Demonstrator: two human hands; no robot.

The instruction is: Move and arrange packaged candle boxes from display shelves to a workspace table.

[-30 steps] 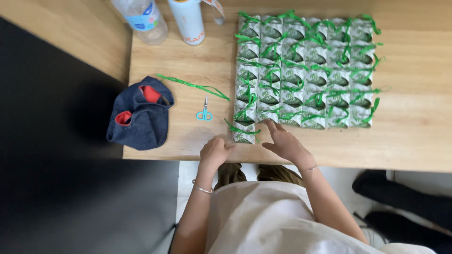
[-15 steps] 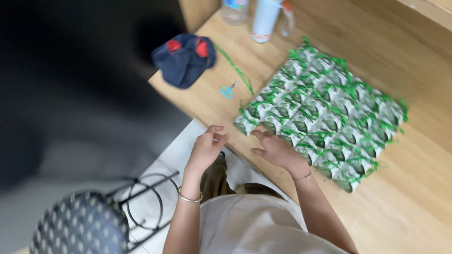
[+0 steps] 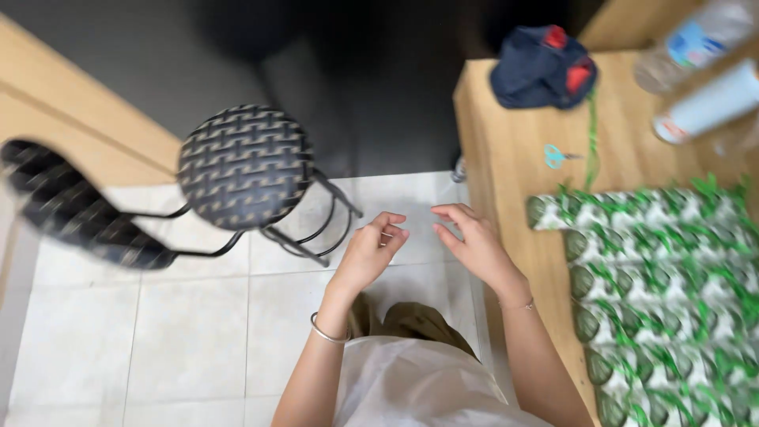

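green-and-white woven mat [image 3: 672, 292] | flat on wooden table [image 3: 506, 150] | just right of both hands

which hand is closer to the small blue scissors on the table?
Right. The right hand hovers off the table edge, below and left of the scissors. The left hand is farther left, over the tiled floor near the stool.

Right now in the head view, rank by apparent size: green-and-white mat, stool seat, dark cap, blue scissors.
1. green-and-white mat, partly cropped
2. stool seat
3. dark cap
4. blue scissors

The stool stands nearer the floor, so true size is unsure.
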